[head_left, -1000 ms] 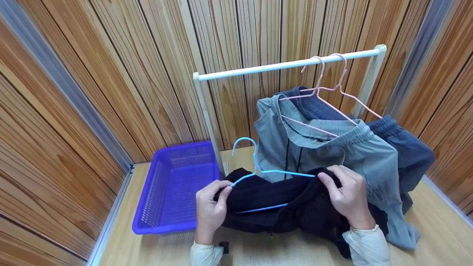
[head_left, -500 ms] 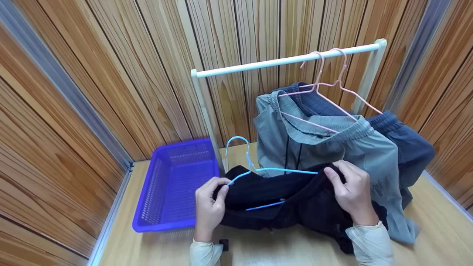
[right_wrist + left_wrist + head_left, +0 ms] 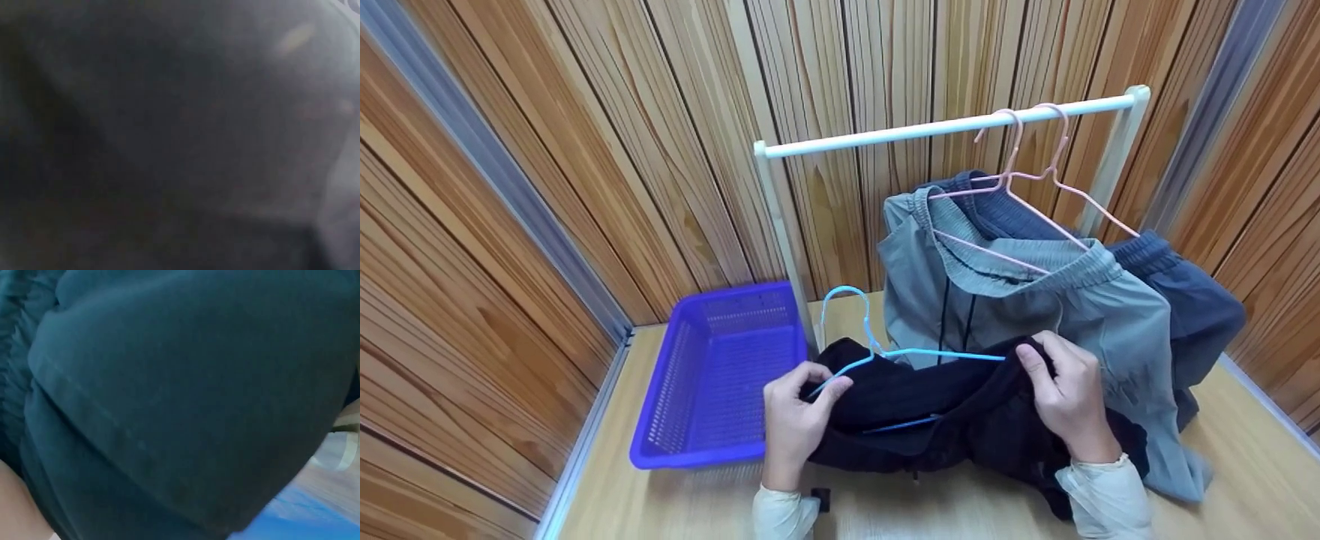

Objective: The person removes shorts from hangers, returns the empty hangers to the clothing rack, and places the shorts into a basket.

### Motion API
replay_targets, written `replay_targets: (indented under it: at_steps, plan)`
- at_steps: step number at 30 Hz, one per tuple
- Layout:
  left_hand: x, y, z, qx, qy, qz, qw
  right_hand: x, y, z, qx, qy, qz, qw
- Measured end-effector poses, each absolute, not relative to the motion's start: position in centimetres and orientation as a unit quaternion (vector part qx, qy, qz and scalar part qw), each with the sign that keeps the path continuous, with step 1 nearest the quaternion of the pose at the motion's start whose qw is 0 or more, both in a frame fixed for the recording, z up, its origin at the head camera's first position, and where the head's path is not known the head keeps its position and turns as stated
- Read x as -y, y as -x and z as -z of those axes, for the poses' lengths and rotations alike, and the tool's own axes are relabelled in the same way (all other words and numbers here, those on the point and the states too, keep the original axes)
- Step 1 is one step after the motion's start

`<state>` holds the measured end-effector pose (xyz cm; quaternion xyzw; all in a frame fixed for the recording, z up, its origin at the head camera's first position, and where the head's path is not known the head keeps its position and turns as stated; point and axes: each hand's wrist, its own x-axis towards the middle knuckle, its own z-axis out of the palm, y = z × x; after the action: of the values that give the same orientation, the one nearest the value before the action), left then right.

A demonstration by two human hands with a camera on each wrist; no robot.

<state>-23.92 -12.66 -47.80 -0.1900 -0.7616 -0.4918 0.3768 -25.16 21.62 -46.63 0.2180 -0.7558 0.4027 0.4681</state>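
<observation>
Black trousers [image 3: 915, 390] hang from a blue hanger [image 3: 930, 353] set inside their waistband, its hook pointing up. My left hand [image 3: 799, 409] holds the waistband at the hanger's left end, thumb along the inside. At the opposite end, my right hand [image 3: 1069, 394] pinches the waistband between thumb and fingers, hiding the hanger's tip. Dark cloth [image 3: 185, 394] with a gathered waistband fills most of the left wrist view. In the right wrist view only blurred dark fabric [image 3: 169, 129] shows.
Behind my hands stands a white rack [image 3: 885, 136]. Grey trousers [image 3: 1012, 315] and dark blue trousers [image 3: 1192, 300] hang there on pink hangers [image 3: 1046, 210], towards the right. A purple basket [image 3: 660, 397] stands left on the wooden table [image 3: 600, 465]. Panelled walls enclose the table.
My left thumb has lifted a little and reaches further inside the waistband, exposing more of the hanger's left arm. The right hand keeps its hold, almost unmoved.
</observation>
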Motion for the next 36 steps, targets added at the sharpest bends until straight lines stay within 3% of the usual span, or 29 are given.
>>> replay_targets:
  at_steps: [16, 36]
  plan:
    - [12.08, 24.08, 47.63, 0.724, 0.251, 0.494, 0.411, -21.90, 25.21, 46.46, 0.762, -0.214, -0.394, 0.467]
    - [12.78, 23.20, 47.64, 0.752, 0.229, 0.484, 0.383, -22.18, 24.93, 46.13, 0.751, -0.179, -0.411, 0.484]
